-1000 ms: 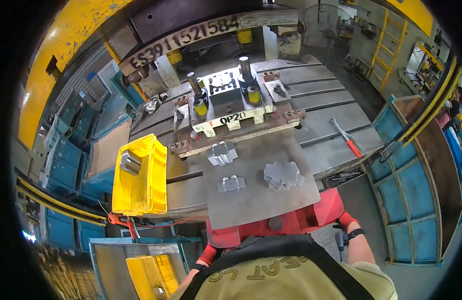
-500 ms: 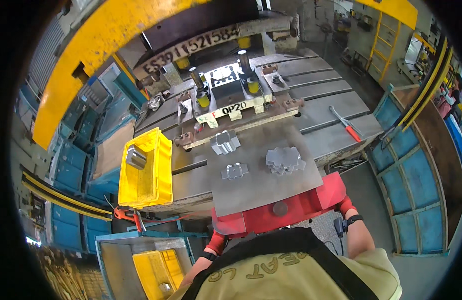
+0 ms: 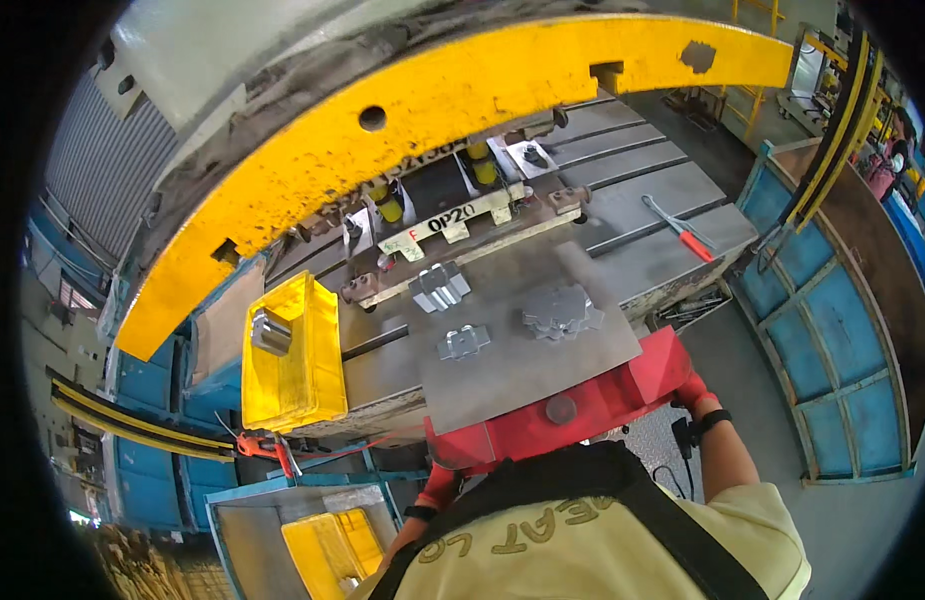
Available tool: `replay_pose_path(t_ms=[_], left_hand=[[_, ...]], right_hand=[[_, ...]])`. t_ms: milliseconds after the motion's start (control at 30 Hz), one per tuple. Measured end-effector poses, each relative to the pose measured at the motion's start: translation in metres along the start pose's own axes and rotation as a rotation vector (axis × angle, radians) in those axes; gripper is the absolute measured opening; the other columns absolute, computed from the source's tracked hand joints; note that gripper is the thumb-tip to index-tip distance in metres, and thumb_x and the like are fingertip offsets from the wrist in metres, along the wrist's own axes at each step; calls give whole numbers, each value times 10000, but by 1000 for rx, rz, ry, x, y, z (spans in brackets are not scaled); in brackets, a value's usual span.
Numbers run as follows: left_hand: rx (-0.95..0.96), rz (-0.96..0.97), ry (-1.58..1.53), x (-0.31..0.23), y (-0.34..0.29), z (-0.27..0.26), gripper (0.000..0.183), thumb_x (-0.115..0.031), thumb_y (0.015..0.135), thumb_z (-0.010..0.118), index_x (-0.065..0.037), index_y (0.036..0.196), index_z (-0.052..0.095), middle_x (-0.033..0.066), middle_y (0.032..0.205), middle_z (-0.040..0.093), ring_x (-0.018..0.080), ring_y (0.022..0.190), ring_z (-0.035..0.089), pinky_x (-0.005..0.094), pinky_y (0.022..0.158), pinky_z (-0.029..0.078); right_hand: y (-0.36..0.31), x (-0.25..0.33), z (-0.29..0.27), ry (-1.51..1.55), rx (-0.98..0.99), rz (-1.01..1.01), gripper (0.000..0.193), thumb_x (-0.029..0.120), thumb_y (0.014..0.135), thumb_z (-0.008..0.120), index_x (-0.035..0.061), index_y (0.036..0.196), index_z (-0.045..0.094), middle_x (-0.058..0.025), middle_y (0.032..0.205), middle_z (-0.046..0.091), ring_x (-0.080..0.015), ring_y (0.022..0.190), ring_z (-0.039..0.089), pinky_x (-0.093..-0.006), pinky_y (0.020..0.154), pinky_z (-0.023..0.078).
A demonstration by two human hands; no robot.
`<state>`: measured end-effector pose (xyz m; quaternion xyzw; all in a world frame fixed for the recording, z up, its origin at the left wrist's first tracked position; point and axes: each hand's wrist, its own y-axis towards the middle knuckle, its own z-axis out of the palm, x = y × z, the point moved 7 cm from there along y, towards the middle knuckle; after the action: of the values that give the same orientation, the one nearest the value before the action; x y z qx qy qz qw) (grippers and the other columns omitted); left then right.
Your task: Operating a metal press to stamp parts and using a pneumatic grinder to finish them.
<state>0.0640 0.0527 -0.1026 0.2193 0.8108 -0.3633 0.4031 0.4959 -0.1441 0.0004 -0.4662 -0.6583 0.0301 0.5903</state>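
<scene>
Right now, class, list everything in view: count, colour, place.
Flat plate: one, grey, on press bed
Metal part groups: three, grey, on plate
Bins: two, yellow, bed's left and blue cart
Shaped metal: count unclear, silver, in bed's bin
Tongs: one, red-handled, bed's right
Die: one, cream-fronted, behind plate
Press beam: one, yellow, across top
Crates: several, blue, left and right
Console: one, red, before plate
Background items: count unclear, mixed colours, edges
Left hand and right hand: one each, red-gloved, at console's ends

Metal parts [image 3: 561,313] on plate [image 3: 522,385]; bin [image 3: 327,375] left, tongs [image 3: 694,245] right.
</scene>
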Motion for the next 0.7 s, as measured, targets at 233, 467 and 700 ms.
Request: replay_pose_path(t_ms=[233,467,700], left_hand=[[49,-190,156,-25,-33,-101,419,-293,781,475,-7,1087,457,173,1054,501,257,988,468,322,841,350],[-361,110,-269,-214,15,-224,275,-268,779,523,-48,942,554,0,771,544,66,648,476,207,565,387],[-352,556,34,-381,129,-250,202,-204,791,503,-15,850,544,15,760,549,75,664,471,218,601,390]], right_hand=[[-16,61,-54,-653,-707,-169,508,333,685,571,35,1077,447,-174,1021,508,-294,955,474,-370,845,350],[-38,177,62,-812,-265,-1095,622,292,567,657,56,1097,433,-140,1115,446,-280,1034,409,-371,880,311],[-31,192,128,-1054,-174,-1189,604,283,555,664,94,1086,447,-113,1118,438,-282,1057,385,-421,912,267]])
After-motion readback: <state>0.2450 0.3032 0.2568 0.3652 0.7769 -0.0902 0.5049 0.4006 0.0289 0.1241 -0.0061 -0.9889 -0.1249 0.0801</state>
